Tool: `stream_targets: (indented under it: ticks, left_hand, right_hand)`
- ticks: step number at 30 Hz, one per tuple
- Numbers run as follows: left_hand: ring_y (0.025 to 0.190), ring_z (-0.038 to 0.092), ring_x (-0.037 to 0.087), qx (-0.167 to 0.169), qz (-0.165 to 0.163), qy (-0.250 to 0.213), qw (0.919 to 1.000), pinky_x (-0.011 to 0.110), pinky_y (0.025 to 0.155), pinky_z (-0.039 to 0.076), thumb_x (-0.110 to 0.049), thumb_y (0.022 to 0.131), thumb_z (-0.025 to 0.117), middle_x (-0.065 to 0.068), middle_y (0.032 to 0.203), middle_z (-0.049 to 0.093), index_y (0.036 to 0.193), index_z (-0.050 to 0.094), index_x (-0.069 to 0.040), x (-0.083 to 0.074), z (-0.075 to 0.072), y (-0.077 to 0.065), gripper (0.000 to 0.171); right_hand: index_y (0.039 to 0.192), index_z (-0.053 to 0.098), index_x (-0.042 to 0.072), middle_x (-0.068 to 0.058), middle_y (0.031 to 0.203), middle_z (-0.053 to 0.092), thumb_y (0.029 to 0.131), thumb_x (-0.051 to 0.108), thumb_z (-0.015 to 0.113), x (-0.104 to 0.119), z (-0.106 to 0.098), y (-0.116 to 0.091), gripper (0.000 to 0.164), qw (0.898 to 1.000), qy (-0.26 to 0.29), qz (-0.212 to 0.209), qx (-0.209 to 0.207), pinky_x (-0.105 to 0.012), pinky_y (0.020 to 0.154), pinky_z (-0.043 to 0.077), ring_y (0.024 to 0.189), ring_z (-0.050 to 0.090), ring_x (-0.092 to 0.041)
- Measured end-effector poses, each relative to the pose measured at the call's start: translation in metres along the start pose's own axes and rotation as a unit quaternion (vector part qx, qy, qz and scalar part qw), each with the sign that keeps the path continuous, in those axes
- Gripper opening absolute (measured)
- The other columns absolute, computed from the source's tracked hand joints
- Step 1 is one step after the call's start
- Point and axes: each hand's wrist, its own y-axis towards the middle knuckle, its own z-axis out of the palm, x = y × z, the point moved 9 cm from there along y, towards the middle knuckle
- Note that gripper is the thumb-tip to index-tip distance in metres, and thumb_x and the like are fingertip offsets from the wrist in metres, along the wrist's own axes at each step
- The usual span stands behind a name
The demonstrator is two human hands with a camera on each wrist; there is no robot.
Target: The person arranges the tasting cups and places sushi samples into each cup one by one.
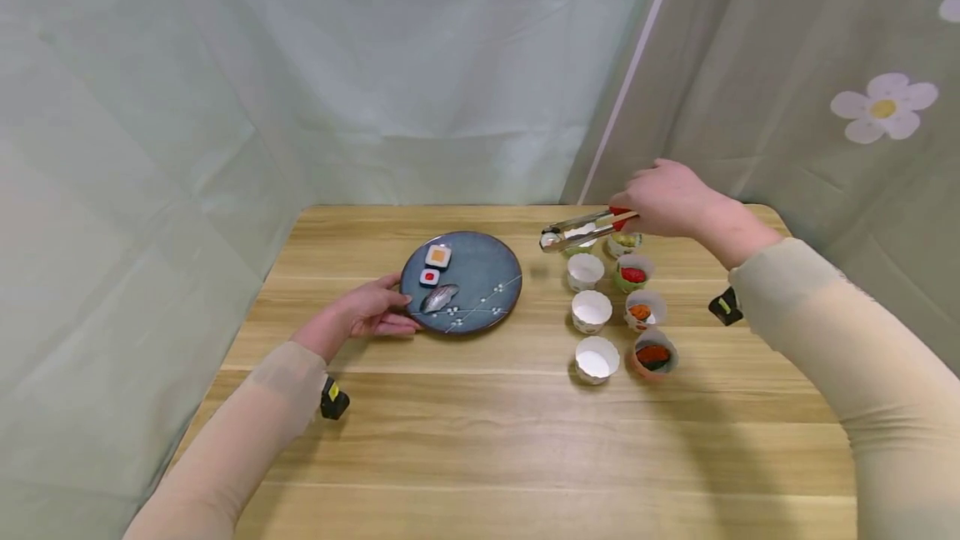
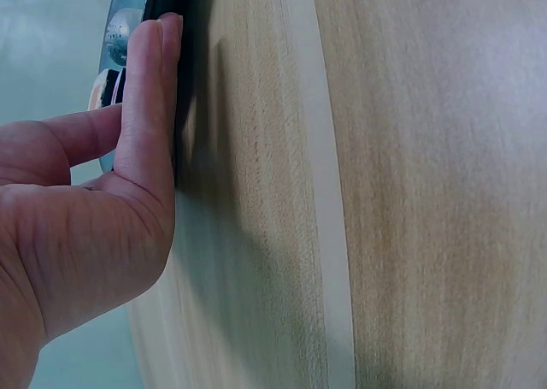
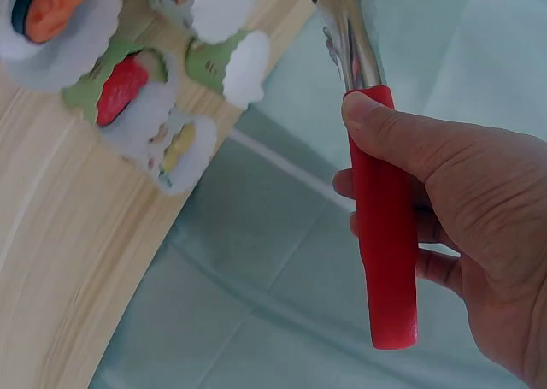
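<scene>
My left hand (image 1: 378,309) holds the left rim of a round blue-grey plate (image 1: 472,265), thumb at the top edge and fingers beneath, as the left wrist view also shows. Two toy sushi rolls (image 1: 438,257) and a silvery nigiri piece (image 1: 439,298) lie on the plate's left half. My right hand (image 1: 667,198) grips metal tongs (image 1: 588,229) by their red handle (image 3: 385,226), thumb along its upper end. The tong tips point left, over the table between plate and cups, with a small pale piece (image 1: 551,240) showing between them.
Two columns of paper cups stand right of the plate. The right column holds toy sushi, including a red piece (image 1: 633,274) and an orange one (image 1: 640,312); in the left column, a white cup (image 1: 597,359) stands nearest. A curtain (image 1: 465,90) hangs behind the wooden table (image 1: 465,432).
</scene>
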Motion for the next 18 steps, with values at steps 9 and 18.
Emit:
stream_targets:
  ticks: [9, 18]
  left_hand:
    - [0.090, 0.075, 0.034, -0.006, -0.004, -0.003, 1.0000, 0.049, 0.090, 0.059, -0.009, 0.111, 0.043, 0.029, 0.123, 0.058, 0.166, 0.001, -0.028, 0.001, -0.004, 0.000, 0.072]
    - [0.089, 0.075, 0.033, -0.008, -0.004, 0.000, 1.0000, 0.049, 0.091, 0.058, -0.010, 0.111, 0.042, 0.028, 0.121, 0.060, 0.166, 0.001, -0.029, 0.000, -0.005, -0.001, 0.072]
  right_hand:
    - [0.089, 0.070, 0.018, 0.004, 0.079, 0.067, 0.085, 0.025, 0.084, -0.021, 0.002, -0.013, 0.017, 1.000, 0.003, 0.020, 0.001, -0.049, 0.073, 0.047, 0.080, 0.063, -0.024]
    - [0.102, 0.074, 0.014, -0.003, 0.091, 0.073, 0.086, 0.028, 0.084, -0.037, 0.007, -0.013, 0.024, 0.999, 0.013, 0.044, 0.016, -0.059, 0.085, 0.048, 0.088, 0.068, -0.028]
